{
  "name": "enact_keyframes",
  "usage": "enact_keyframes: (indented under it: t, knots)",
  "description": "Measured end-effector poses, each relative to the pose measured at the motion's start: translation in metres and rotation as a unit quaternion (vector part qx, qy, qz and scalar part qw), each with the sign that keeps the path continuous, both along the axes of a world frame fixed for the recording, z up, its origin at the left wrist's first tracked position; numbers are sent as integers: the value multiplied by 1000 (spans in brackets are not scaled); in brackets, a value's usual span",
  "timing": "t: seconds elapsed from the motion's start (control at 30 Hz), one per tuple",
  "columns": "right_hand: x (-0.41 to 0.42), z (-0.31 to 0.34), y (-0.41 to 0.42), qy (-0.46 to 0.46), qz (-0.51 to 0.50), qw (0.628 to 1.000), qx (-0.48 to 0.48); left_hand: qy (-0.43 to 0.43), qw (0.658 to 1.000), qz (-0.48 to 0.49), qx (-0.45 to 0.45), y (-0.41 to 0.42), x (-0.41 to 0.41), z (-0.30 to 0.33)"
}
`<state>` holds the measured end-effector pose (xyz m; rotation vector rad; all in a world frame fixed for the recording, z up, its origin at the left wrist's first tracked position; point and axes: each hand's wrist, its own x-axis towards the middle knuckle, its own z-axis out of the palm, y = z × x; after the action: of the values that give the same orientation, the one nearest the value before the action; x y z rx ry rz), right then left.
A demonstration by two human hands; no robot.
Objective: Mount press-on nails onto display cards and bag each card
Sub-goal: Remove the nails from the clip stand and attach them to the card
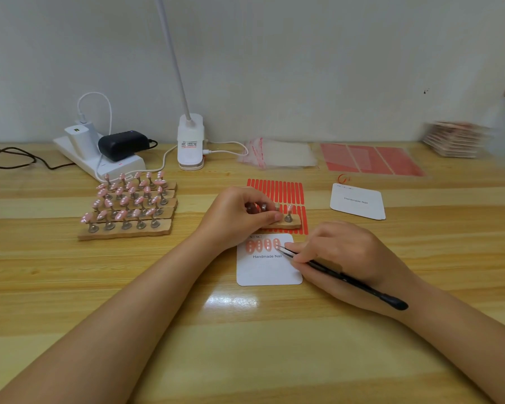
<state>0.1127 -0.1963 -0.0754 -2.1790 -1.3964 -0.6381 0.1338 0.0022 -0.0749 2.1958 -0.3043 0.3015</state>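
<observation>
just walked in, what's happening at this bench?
A person is mounting pink press-on nails on a white display card; four are on it. The right hand holds black tweezers, tips at the fourth nail. The left hand grips a small wooden holder strip with one nail left on a stand. More nails wait on the rack to the left; blank cards and bags lie behind.

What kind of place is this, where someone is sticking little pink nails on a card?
Probably a small home workshop for handmade press-on nails. A wooden desk holds rows of pink nails on stands, a "Handmade Nail" card, tweezers and clear bags.
</observation>
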Motion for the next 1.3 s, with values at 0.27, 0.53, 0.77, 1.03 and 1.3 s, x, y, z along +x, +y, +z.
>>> enact_keyframes:
  t: [0.27, 0.53, 0.77, 1.03, 1.3]
  knots:
    - [-1, -1, -2, 138, -27, 989, 41, 4, 1000, 13, 8, -1, 0, 1]
    - [-1, 1, 1, 252, -72, 941, 214, -49, 990, 33, 126, -2, -4, 9]
    - [10, -1, -2, 127, -97, 969, 186, -46, 986, 30, 159, -16, -3, 18]
    - [16, -2, -1, 69, -97, 986, 118, -17, 988, 34, 153, -19, 2, 12]
    - [16, -2, 0, 60, -107, 985, 118, -14, 986, 39, 162, -19, 3, 9]
